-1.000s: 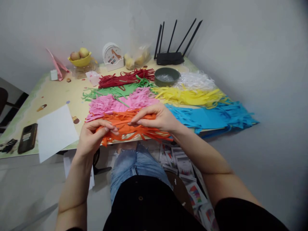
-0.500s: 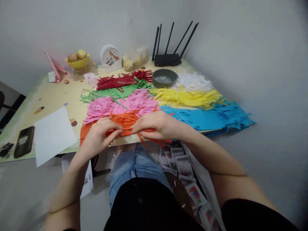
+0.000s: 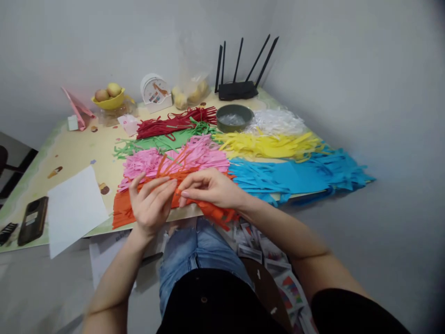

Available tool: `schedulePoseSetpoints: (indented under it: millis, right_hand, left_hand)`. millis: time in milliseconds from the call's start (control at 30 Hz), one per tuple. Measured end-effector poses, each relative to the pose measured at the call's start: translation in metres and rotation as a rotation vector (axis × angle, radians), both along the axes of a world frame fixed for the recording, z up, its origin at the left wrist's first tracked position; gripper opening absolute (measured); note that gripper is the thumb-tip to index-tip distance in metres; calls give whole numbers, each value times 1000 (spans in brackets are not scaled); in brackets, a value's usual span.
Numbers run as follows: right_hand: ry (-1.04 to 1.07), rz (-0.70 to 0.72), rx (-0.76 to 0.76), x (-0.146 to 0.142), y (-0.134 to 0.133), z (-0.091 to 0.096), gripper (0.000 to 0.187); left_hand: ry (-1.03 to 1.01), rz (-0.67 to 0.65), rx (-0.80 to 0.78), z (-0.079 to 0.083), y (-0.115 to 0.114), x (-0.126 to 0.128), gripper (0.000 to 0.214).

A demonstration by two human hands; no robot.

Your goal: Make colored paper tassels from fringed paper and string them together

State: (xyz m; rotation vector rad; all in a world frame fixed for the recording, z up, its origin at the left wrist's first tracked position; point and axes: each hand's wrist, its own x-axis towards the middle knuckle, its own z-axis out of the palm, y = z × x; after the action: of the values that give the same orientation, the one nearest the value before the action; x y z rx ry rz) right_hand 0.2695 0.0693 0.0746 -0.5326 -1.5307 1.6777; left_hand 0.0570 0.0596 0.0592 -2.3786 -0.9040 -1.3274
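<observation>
A bundle of orange paper strips (image 3: 122, 209) lies at the table's near edge, with strips fanning up over the pink pile. My left hand (image 3: 151, 204) rests against the strips with its fingers stretched out and apart. My right hand (image 3: 208, 188) is closed in a pinch on a bunch of the orange strips, and their loose ends hang below it over the table edge. The two hands touch at the fingertips in the middle of the bundle.
Piles of pink (image 3: 194, 155), green (image 3: 156, 141), red (image 3: 174, 123), yellow (image 3: 267, 144), blue (image 3: 299, 171) and white (image 3: 276, 120) strips cover the table (image 3: 74, 144). A green bowl (image 3: 233, 117), a router (image 3: 236, 88), a white sheet (image 3: 73, 208) and a phone (image 3: 32, 225) also lie there.
Both hands moved left and closer together. The orange bundle was turned, so some strips now stick up over the pink pile. My left hand's fingers opened from a pinch.
</observation>
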Motion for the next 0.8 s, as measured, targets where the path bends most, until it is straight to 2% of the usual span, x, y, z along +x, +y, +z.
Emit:
schedulePoseSetpoints:
  millis: [100, 233, 333, 400, 467, 533, 600, 667, 700, 767, 800]
  right_hand:
    - [55, -82, 110, 1, 2, 1, 18]
    - [-74, -314, 274, 9, 11, 7, 15]
    - [-150, -432, 365, 13, 16, 6, 13]
    - [-213, -499, 450, 14, 20, 2, 13]
    - [-292, -507, 586, 19, 32, -2, 15]
    - [-404, -505, 725, 35, 57, -2, 20]
    - [-595, -593, 754, 64, 100, 1, 27]
    - [-988, -796, 602, 102, 154, 4, 37]
    - [-1220, -846, 490, 120, 181, 4, 40]
    - [-1372, -826, 365, 151, 229, -2, 35]
    - [-1427, -789, 320, 162, 247, -8, 31]
  left_hand:
    - [-289, 6, -219, -3, -4, 26, 18]
    - [-613, -35, -564, -5, -4, 53, 17]
    - [-732, -39, -653, -11, 7, 68, 20]
    - [-780, -11, -667, -17, 18, 78, 19]
    - [-838, 18, -638, -20, 29, 85, 17]
    - [-916, 63, -537, -17, 37, 85, 15]
    - [-1039, 70, -452, -6, 41, 77, 12]
    - [-1152, -19, -538, 9, 37, 64, 14]
    - [-1185, -78, -612, 16, 34, 58, 16]
    - [-1185, -145, -719, 27, 24, 48, 18]
    - [-1177, -137, -726, 29, 19, 46, 18]
